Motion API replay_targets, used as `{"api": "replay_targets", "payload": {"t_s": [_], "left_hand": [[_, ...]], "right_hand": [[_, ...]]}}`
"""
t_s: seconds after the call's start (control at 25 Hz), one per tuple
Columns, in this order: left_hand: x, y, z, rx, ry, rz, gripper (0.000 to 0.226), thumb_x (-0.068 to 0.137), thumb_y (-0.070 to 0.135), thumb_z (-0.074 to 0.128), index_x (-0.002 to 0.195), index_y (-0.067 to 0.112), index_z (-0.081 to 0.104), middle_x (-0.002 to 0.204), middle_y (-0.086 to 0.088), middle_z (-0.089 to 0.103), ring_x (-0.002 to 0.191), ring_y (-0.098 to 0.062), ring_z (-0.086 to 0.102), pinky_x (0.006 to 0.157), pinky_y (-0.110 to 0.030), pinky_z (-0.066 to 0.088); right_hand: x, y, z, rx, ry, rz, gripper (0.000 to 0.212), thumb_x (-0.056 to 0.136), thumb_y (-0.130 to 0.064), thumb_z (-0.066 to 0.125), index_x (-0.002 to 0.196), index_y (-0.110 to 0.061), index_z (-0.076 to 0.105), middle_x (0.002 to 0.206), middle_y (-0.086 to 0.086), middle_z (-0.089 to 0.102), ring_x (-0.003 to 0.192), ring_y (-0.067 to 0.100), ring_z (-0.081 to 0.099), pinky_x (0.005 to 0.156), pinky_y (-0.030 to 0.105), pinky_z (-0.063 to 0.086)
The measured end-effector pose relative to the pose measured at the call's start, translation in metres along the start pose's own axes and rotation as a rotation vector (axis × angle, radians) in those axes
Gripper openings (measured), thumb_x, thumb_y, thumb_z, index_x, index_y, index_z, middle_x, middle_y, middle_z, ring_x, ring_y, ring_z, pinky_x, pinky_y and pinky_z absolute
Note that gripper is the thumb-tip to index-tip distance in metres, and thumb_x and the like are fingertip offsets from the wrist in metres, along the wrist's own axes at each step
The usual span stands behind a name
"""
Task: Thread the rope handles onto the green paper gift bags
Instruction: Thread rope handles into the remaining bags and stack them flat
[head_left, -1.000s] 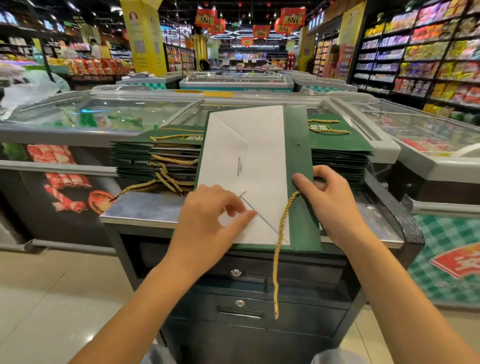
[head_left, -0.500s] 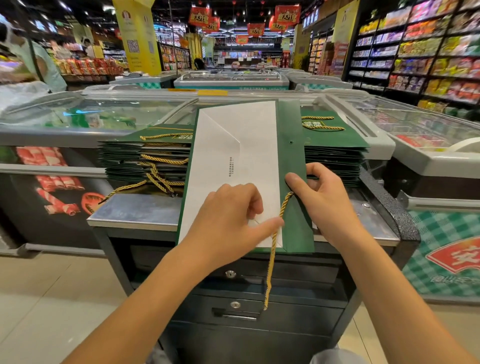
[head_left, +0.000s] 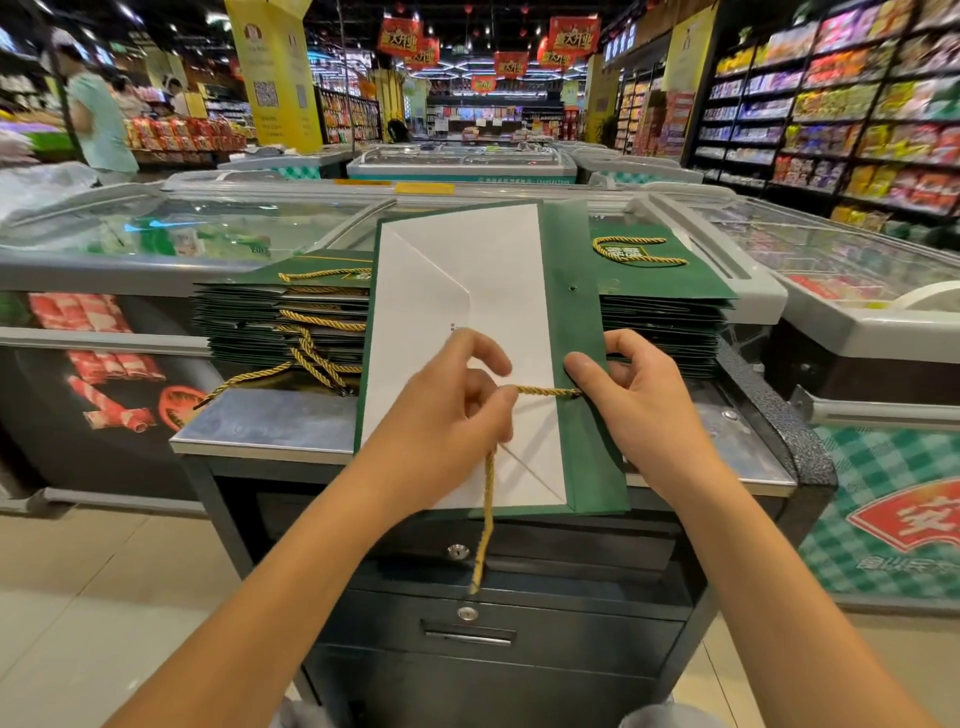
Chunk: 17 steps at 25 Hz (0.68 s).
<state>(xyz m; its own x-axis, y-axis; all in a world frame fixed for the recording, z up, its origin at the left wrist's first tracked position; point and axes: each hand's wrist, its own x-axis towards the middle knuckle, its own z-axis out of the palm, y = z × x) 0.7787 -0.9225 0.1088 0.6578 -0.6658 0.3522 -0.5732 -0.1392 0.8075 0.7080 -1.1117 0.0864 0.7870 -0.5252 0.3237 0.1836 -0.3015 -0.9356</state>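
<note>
left hand (head_left: 447, 426) pinching one gold rope (head_left: 487, 519), right hand (head_left: 644, 400) gripping one flat green bag (head_left: 571, 249), two bag stacks (head_left: 239, 327) behind

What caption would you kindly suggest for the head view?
Left hand pinches gold rope threaded through green bag held by right hand.

The left hand (head_left: 447, 415) pinches a gold rope handle (head_left: 488, 499), which runs level to the green edge band of a flat green paper gift bag (head_left: 587, 322) gripped by the right hand (head_left: 639, 395), its loose end hanging past the metal-topped cabinet (head_left: 270, 421), with 2 stacks of bags (head_left: 244, 322) just behind.
</note>
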Motion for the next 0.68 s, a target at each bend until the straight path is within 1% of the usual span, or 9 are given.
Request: {"api": "replay_targets", "payload": {"t_s": [0.08,0.16,0.28,0.36,0.4,0.48,0.52,0.6,0.68], "left_hand": [[0.008,0.002,-0.010,-0.328,0.032,-0.110,0.017,0.099,0.009,0.060,0.114,0.014,0.055,0.071,-0.004,0.067,0.059,-0.017,0.061,0.057,-0.026,0.053],[0.018,0.001,-0.022,-0.672,0.054,-0.209,0.020,0.097,0.007,0.059,0.118,0.009,0.060,0.079,-0.007,0.068,0.061,-0.013,0.062,0.058,-0.022,0.054],[0.033,-0.002,-0.031,-1.084,0.047,-0.272,0.024,0.097,0.001,0.053,0.117,0.004,0.065,0.095,-0.011,0.072,0.079,-0.016,0.072,0.070,-0.022,0.061],[0.041,-0.002,-0.026,-1.196,0.032,-0.257,0.029,0.096,-0.007,0.047,0.119,-0.001,0.064,0.108,-0.018,0.070,0.094,-0.023,0.074,0.083,-0.027,0.061],[0.045,-0.003,-0.020,-1.212,0.029,-0.240,0.033,0.094,-0.011,0.047,0.122,-0.003,0.062,0.114,-0.020,0.068,0.100,-0.026,0.073,0.088,-0.029,0.060],[0.050,-0.004,-0.007,-1.236,0.044,-0.203,0.039,0.092,-0.017,0.046,0.127,-0.006,0.058,0.122,-0.023,0.063,0.110,-0.030,0.070,0.093,-0.033,0.058],[0.052,-0.006,-0.002,-1.257,0.063,-0.192,0.041,0.093,-0.019,0.044,0.130,-0.006,0.057,0.126,-0.024,0.062,0.112,-0.031,0.069,0.094,-0.034,0.057],[0.057,-0.008,0.008,-1.292,0.113,-0.181,0.043,0.095,-0.020,0.040,0.133,-0.006,0.054,0.133,-0.025,0.059,0.114,-0.032,0.068,0.095,-0.034,0.057],[0.059,-0.008,0.014,-1.311,0.136,-0.173,0.043,0.096,-0.019,0.039,0.134,-0.005,0.054,0.136,-0.027,0.058,0.115,-0.031,0.068,0.094,-0.033,0.057]], "right_hand": [[-0.001,0.000,0.001,-0.023,-0.010,-0.010,0.010,0.101,-0.022,0.063,0.109,-0.016,0.062,0.092,-0.001,0.079,0.080,0.019,0.076,0.068,0.038,0.062],[-0.001,0.000,0.001,-0.032,-0.007,-0.009,0.010,0.101,-0.024,0.063,0.108,-0.018,0.062,0.092,-0.002,0.079,0.082,0.018,0.076,0.073,0.043,0.063],[0.001,0.005,0.002,-0.106,0.022,-0.024,0.010,0.098,-0.031,0.066,0.104,-0.023,0.064,0.088,0.003,0.078,0.083,0.024,0.075,0.076,0.053,0.061],[0.003,0.008,0.004,-0.170,0.051,-0.045,0.012,0.095,-0.038,0.069,0.099,-0.027,0.065,0.083,0.006,0.075,0.079,0.028,0.072,0.071,0.054,0.059],[0.003,0.009,0.004,-0.213,0.067,-0.056,0.013,0.092,-0.041,0.071,0.096,-0.029,0.066,0.080,0.005,0.073,0.076,0.026,0.071,0.068,0.051,0.059],[0.004,0.010,0.005,-0.302,0.111,-0.090,0.016,0.089,-0.040,0.074,0.096,-0.029,0.066,0.076,0.000,0.068,0.067,0.011,0.062,0.063,0.036,0.053],[0.004,0.011,0.005,-0.334,0.134,-0.123,0.018,0.088,-0.038,0.076,0.098,-0.028,0.064,0.078,-0.003,0.066,0.068,0.007,0.058,0.063,0.028,0.050],[0.001,0.011,0.007,-0.401,0.155,-0.244,0.026,0.088,-0.029,0.077,0.108,-0.026,0.061,0.093,-0.007,0.061,0.083,0.006,0.057,0.071,0.017,0.046],[-0.001,0.013,0.010,-0.484,0.157,-0.415,0.027,0.089,-0.016,0.077,0.111,-0.022,0.063,0.105,-0.006,0.056,0.099,0.010,0.054,0.084,0.021,0.046]]}}
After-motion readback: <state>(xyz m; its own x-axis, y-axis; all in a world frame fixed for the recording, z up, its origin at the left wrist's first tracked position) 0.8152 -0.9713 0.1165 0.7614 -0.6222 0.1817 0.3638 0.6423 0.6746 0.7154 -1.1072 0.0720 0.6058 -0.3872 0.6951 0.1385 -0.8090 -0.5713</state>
